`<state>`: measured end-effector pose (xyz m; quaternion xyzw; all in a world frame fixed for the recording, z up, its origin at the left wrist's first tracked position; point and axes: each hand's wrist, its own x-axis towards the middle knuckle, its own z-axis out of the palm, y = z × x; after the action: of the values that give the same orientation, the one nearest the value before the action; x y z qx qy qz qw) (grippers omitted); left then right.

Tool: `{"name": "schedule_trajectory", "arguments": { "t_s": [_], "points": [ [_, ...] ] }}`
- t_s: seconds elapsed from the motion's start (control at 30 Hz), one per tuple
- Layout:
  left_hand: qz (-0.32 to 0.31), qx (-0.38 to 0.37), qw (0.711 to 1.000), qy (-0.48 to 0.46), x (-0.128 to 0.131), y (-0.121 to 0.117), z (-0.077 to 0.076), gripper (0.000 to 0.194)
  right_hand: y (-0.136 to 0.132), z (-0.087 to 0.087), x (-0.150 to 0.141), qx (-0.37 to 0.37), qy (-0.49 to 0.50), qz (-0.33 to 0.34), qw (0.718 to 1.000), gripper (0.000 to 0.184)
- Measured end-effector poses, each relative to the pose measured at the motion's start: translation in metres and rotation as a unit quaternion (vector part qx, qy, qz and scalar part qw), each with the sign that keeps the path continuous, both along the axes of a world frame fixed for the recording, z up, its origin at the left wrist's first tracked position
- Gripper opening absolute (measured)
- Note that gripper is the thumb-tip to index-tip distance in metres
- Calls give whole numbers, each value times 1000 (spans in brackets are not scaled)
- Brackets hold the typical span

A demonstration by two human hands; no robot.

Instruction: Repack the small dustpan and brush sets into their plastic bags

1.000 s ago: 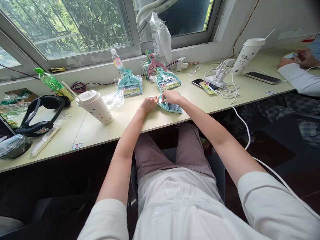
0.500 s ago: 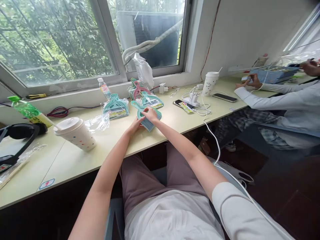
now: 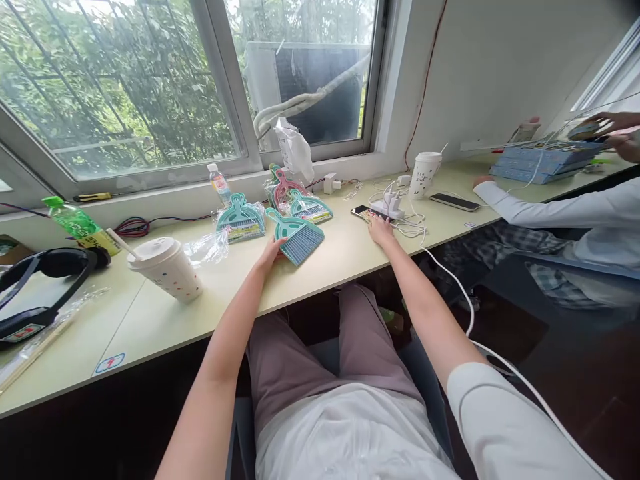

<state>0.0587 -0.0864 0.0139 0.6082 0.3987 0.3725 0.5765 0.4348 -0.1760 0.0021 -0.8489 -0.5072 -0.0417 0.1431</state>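
A teal mini dustpan-and-brush set [image 3: 299, 240] rests near the table's front edge, its grey bristles facing me. My left hand [image 3: 271, 255] grips its left side, with the thumb on top and the other fingers partly hidden. Off to the right, my right hand [image 3: 381, 231] reaches down to a small yellow-green label card [image 3: 367, 214] lying over a black phone [image 3: 356, 211]. Its fingers close on the card's near end, partly hiding it. Behind stand more sets: a bagged teal one [image 3: 241, 219], another teal one [image 3: 311, 207] and a pink one [image 3: 284, 187].
A lidded paper cup [image 3: 170, 270], a green bottle [image 3: 75, 223] and headphones [image 3: 45, 293] stand left. White chargers and cables [image 3: 393, 203], a second cup [image 3: 424, 175] and another phone [image 3: 455, 201] lie right. A co-worker's sleeve [image 3: 525, 203] is near a blue box [image 3: 543, 162].
My right hand has left the dustpan-and-brush set and moved right to the card on the phone. My left hand stays on the set. The co-worker's hands have moved apart.
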Motion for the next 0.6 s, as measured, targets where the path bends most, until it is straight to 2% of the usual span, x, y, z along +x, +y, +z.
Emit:
{"name": "schedule_trajectory", "arguments": {
  "t_s": [0.13, 0.2, 0.3, 0.37, 0.4, 0.47, 0.53, 0.6],
  "points": [
    [22, 1, 1000, 0, 1, 6, -3, 37, 3, 2, -23, 16, -76, 50, 996, 47],
    [28, -3, 1000, -6, 2, 7, -5, 36, 4, 7, -37, 52, -82, 82, 992, 41],
    [18, -16, 1000, -19, 1, 9, -8, 38, 10, 20, -66, 171, 32, 59, 983, 40],
    [10, -23, 999, -34, 0, 9, -9, 39, 19, 32, -94, 267, 128, 56, 954, 42],
    [7, -26, 999, -42, -1, 10, -10, 41, 24, 37, -110, 309, 162, 84, 934, 42],
    [-1, -28, 998, -56, -2, 9, -9, 46, 33, 44, -144, 345, 202, 187, 897, 40],
    [-12, -22, 998, -65, -4, 7, -7, 54, 41, 44, -173, 327, 217, 271, 879, 35],
    [-21, -10, 997, -73, -6, 4, -3, 60, 46, 38, -192, 282, 223, 322, 876, 29]
  ]
}}
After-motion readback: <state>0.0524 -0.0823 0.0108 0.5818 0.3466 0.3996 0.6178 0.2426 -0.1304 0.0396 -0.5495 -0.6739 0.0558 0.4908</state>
